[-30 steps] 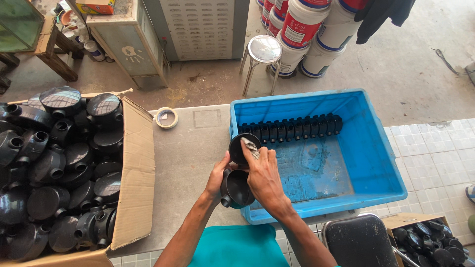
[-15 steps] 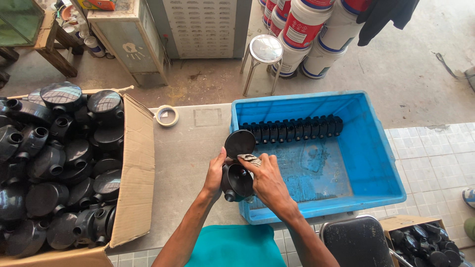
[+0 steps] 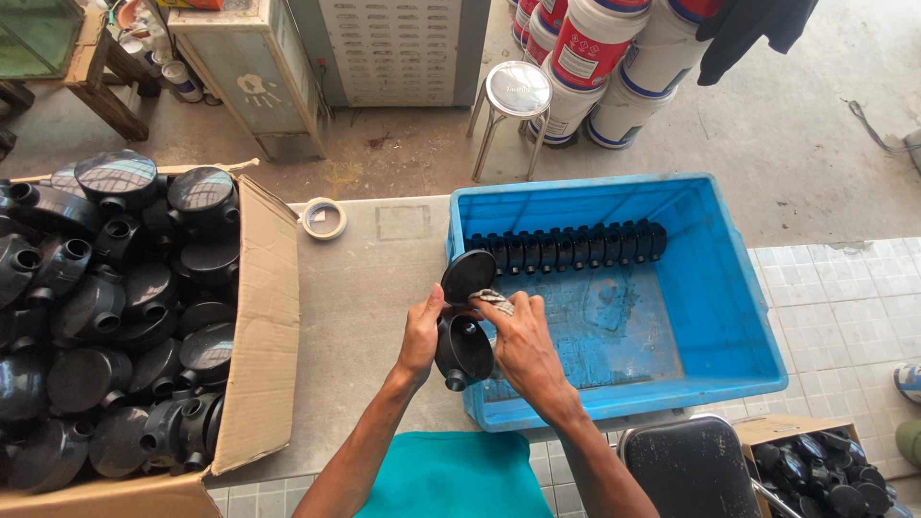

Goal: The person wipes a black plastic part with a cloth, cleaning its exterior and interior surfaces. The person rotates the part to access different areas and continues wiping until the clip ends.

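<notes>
Hiding most of the small cloth (image 3: 492,301), the right hand (image 3: 523,341) covers it so only a crumpled corner shows; what the fingertips pinch beneath is hard to make out. The left hand (image 3: 422,336) has its grip closed around the side of a round black junction box (image 3: 464,350), held above the counter (image 3: 374,317) at the near-left corner of the blue crate (image 3: 729,317). Its round black lid (image 3: 467,274) stands tilted just above. The cardboard box (image 3: 259,326) is cut off at the left.
</notes>
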